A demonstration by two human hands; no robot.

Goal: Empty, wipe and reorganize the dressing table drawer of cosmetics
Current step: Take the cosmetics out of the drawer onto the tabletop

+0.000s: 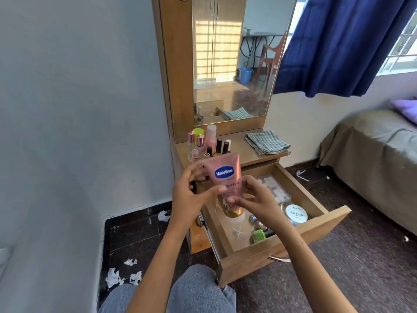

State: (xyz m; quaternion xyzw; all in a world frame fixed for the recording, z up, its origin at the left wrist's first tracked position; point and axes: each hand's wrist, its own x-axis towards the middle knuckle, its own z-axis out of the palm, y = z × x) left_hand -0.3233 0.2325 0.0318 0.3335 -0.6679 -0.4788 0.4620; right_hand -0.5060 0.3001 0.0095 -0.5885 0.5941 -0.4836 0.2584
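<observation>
I hold a pink Vaseline tube (224,171) upright, cap down, above the open wooden drawer (293,242). My left hand (191,195) grips its left side and my right hand (250,197) pinches its lower end. Inside the drawer lie a white nail polish remover jar (296,213), a clear box of white pads (274,187), a green-capped item (258,234) and other small cosmetics. On the dressing table top (241,150) stand several nail polish and perfume bottles (207,144) at the left, and a folded checked cloth (267,142) lies at the right.
A mirror (237,57) rises behind the table top. A bed (379,159) stands at the right under a blue curtain (343,44). Crumpled tissues (123,275) litter the dark floor at the left. My knee in jeans (191,290) is below the drawer.
</observation>
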